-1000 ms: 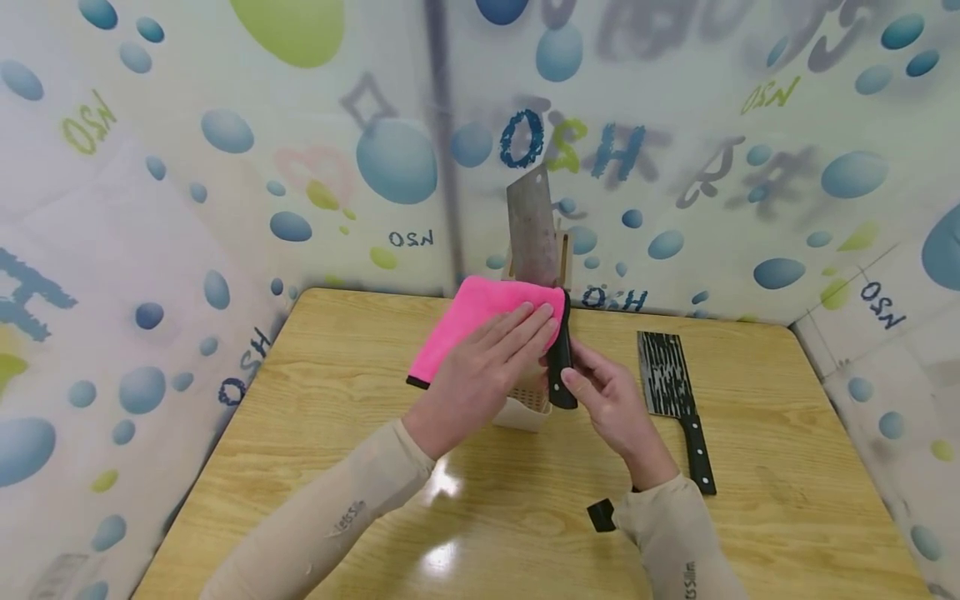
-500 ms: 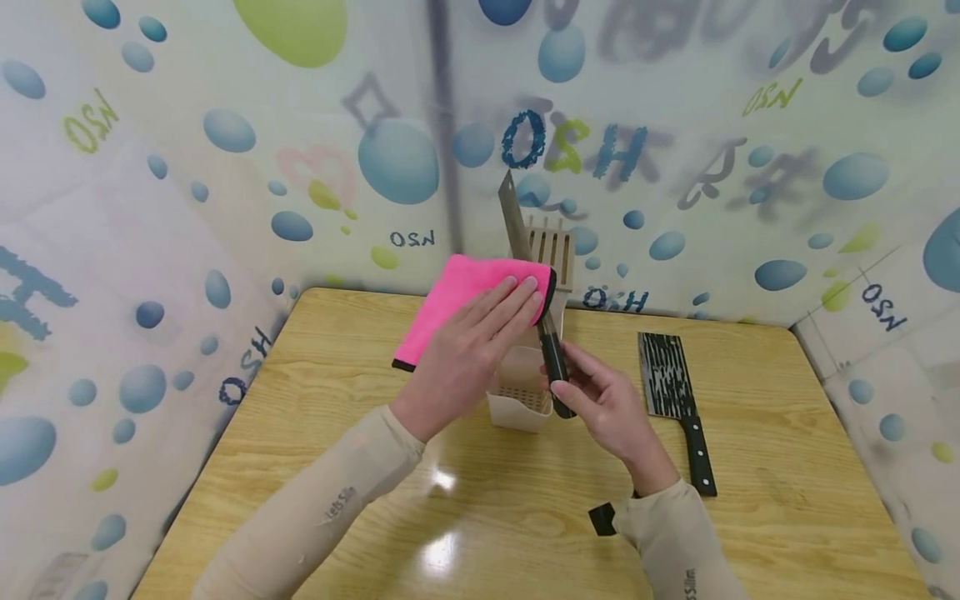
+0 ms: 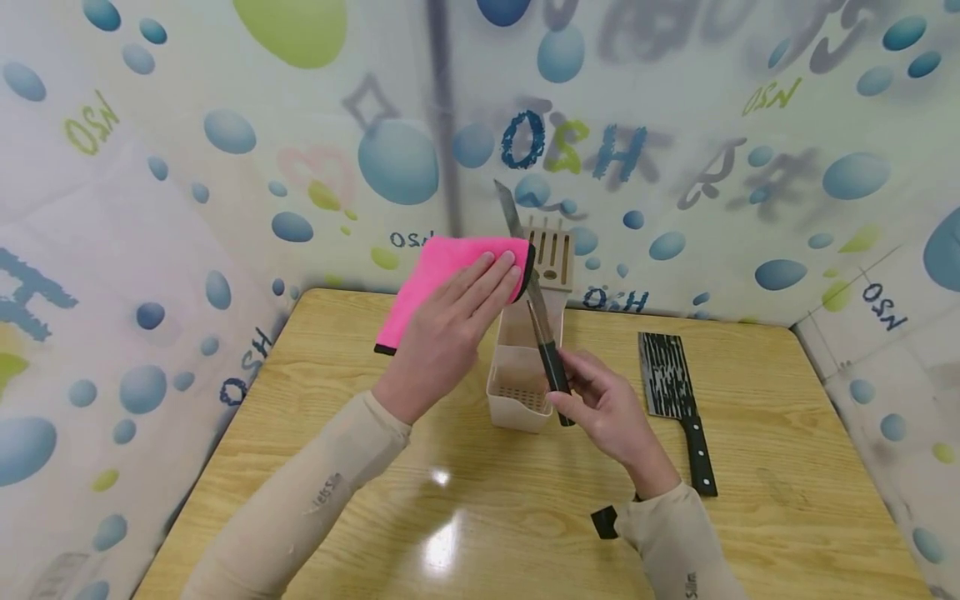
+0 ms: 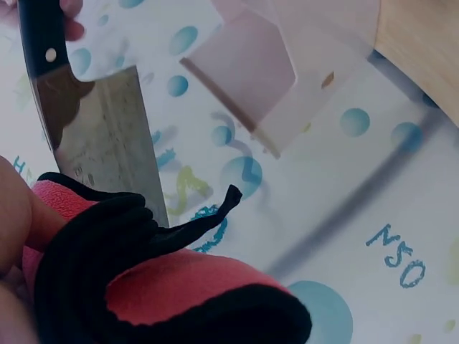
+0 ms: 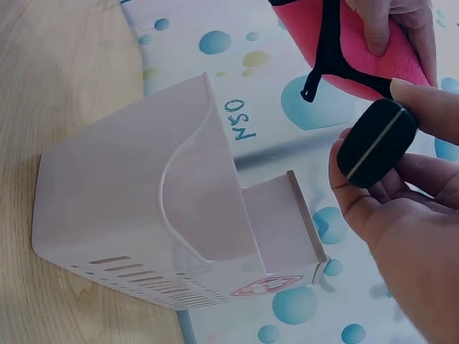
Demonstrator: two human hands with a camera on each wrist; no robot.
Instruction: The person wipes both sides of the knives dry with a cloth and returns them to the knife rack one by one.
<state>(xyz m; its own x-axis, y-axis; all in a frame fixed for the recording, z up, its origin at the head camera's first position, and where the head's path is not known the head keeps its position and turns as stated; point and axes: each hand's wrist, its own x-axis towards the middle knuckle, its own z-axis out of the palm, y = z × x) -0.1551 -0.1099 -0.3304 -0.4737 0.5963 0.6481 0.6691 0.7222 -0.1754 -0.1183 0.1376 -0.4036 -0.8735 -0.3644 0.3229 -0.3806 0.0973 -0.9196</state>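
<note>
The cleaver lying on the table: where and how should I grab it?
Probably best by its black handle, from the near right side: the handle lies nearer the camera, while the broad striped blade spreads to its left and points away. The right hand is closer, but holds the other knife.

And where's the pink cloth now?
In the head view, the pink cloth is just left of centre, in the left hand, covering part of the held knife.

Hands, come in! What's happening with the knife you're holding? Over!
Right hand grips cleaver by handle. Left hand holds pink cloth against blade. Second cleaver lies aside, not in the way.
</note>
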